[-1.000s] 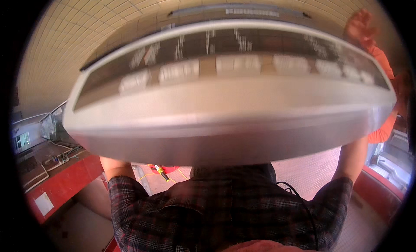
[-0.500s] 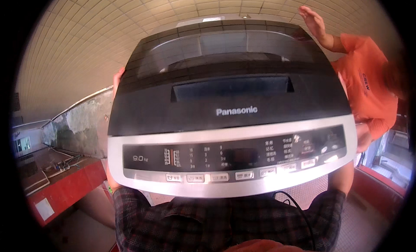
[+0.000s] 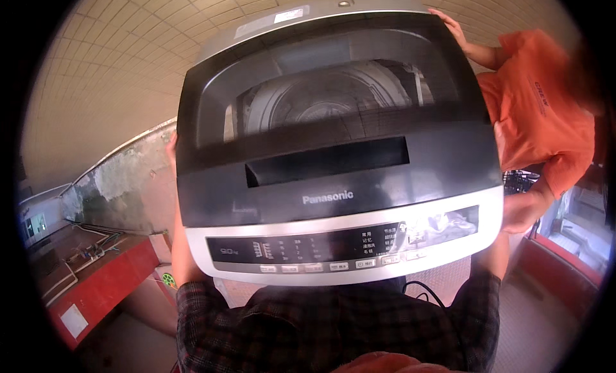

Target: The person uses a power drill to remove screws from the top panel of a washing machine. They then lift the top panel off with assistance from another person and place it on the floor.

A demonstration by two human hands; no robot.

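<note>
A top-loading washing machine [image 3: 333, 174] fills the middle of the view, with a dark see-through lid, a recessed lid grip and a silver control panel along its near edge. Its round drum shows faintly through the lid. My left hand [image 3: 172, 147] grips its left side, only the fingers showing past the edge. Along the opposite side, my right hand [image 3: 499, 139] holds on, mostly hidden by the machine. Both my forearms, in dark plaid sleeves, reach up around it. A co-worker's hand [image 3: 451, 28] rests on the far right corner; their other forearm [image 3: 529, 209] reaches to the right side.
The co-worker in an orange shirt [image 3: 539, 103] stands close on the right. A red-edged ledge [image 3: 109, 289] with pipes lies to the left, near a peeling wall [image 3: 128, 174]. A black cable [image 3: 427, 286] loops below the panel. Tiled surface [image 3: 141, 59] curves beyond the machine.
The washing machine has tilted and turned slightly, its near edge shifting left and more of its far rim showing. The co-worker's raised hand has come down onto its far right corner.
</note>
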